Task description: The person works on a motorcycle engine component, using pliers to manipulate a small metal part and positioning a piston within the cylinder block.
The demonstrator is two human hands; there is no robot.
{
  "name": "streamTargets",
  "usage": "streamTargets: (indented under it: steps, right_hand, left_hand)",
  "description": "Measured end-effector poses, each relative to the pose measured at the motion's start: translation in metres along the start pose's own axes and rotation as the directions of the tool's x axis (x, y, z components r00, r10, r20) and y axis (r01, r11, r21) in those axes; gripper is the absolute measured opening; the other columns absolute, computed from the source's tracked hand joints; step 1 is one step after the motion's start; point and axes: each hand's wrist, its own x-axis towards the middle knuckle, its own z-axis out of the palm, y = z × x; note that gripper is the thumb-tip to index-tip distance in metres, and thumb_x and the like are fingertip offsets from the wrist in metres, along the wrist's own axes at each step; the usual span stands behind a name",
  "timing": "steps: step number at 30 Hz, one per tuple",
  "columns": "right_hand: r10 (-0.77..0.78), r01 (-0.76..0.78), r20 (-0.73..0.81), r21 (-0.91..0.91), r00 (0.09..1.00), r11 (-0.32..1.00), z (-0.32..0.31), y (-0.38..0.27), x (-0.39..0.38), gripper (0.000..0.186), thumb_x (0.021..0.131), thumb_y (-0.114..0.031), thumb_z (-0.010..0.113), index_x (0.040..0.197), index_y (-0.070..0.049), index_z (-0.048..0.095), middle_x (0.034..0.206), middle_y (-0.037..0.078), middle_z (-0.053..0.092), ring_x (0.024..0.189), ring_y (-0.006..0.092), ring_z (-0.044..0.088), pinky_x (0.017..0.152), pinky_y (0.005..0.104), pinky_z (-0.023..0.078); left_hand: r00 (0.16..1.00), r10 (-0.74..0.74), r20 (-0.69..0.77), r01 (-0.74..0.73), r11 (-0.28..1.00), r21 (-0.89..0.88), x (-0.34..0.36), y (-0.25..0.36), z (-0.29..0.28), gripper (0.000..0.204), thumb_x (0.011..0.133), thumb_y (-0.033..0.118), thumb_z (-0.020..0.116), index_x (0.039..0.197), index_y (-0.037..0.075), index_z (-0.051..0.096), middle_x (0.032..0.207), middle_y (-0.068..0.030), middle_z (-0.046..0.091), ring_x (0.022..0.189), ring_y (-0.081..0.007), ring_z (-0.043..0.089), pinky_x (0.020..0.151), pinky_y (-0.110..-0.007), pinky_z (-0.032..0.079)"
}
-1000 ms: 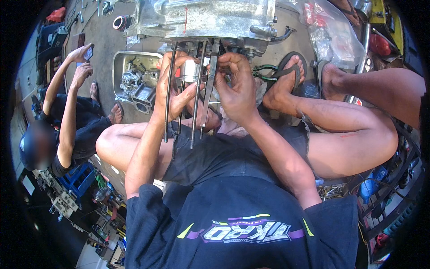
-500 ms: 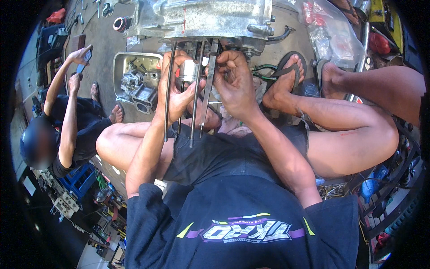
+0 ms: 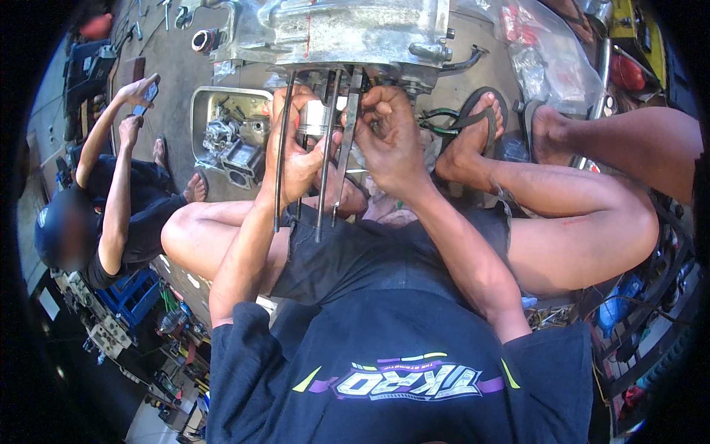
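A silver piston (image 3: 316,118) sits between the long dark studs (image 3: 325,170) that stick out toward me from the metal engine case (image 3: 355,33). My left hand (image 3: 296,152) is closed around the piston, thumb on its near side and fingers partly hidden behind a stud. To the right of the piston, my right hand (image 3: 392,137) has its fingers curled and pinched beside a flat dark strip (image 3: 346,148). Whatever those fingertips hold is hidden. Behind the hands, the piston's join to the engine cannot be seen.
A metal tray (image 3: 198,122) with a carburetor-like part and a cylinder-like part (image 3: 242,163) stands left of my hands. At the left a person (image 3: 115,200) holds a phone (image 3: 150,95). Another person's leg (image 3: 629,144) reaches in at the right, near clear plastic bags (image 3: 551,81).
The whole view has shifted slightly. Both my hands stay at the piston with nearly the same grip, with only small finger movement.
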Motion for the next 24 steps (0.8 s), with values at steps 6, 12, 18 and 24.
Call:
streamTargets:
  steps: [6,12,18,24]
  right_hand:
    - [0.144,-0.145,0.025,0.033,0.989,0.989,-0.003,-0.013,-0.003,0.03,0.088,0.005,0.062,0.114,-0.002,0.05,0.099,0.009,0.059,0.091,0.0145,0.059,0.08,0.0301,0.048]
    - [0.03,-0.03,-0.011,-0.043,0.999,0.999,-0.002,-0.004,-0.004,0.03,0.088,0.002,0.063,0.115,-0.002,0.051,0.102,0.009,0.06,0.096,0.0157,0.061,0.083,0.031,0.049]
    - [0.132,-0.124,-0.056,0.133,0.99,0.983,0.004,0.001,-0.008,0.03,0.088,-0.001,0.065,0.116,-0.002,0.053,0.104,0.009,0.062,0.094,0.0148,0.061,0.081,0.0305,0.049]
    - [0.214,-0.216,0.037,0.047,0.976,0.975,0.003,-0.01,-0.004,0.022,0.096,0.0,0.061,0.117,-0.001,0.054,0.102,0.005,0.064,0.094,0.0103,0.061,0.085,0.0267,0.05]
  left_hand:
    - [1.0,-0.014,0.007,0.014,1.0,0.01,-0.002,-0.001,-0.003,0.045,0.074,0.033,0.081,0.104,0.004,0.062,0.107,-0.0119,0.052,0.104,-0.0302,0.049,0.095,-0.043,0.037]
    - [0.999,-0.027,0.033,0.027,1.0,-0.009,-0.001,0.0,-0.004,0.052,0.073,0.029,0.084,0.11,0.004,0.059,0.111,-0.0116,0.053,0.107,-0.0281,0.051,0.096,-0.041,0.041]
    - [0.967,-0.255,-0.018,0.24,0.931,-0.276,-0.013,0.008,-0.005,0.058,0.076,0.008,0.085,0.123,0.005,0.051,0.116,-0.0087,0.056,0.108,-0.0206,0.06,0.093,-0.034,0.051]
    - [0.937,-0.347,-0.045,0.291,0.844,-0.45,-0.018,-0.001,-0.004,0.058,0.077,0.005,0.085,0.124,0.002,0.052,0.113,-0.009,0.061,0.099,-0.02,0.065,0.083,-0.033,0.058]
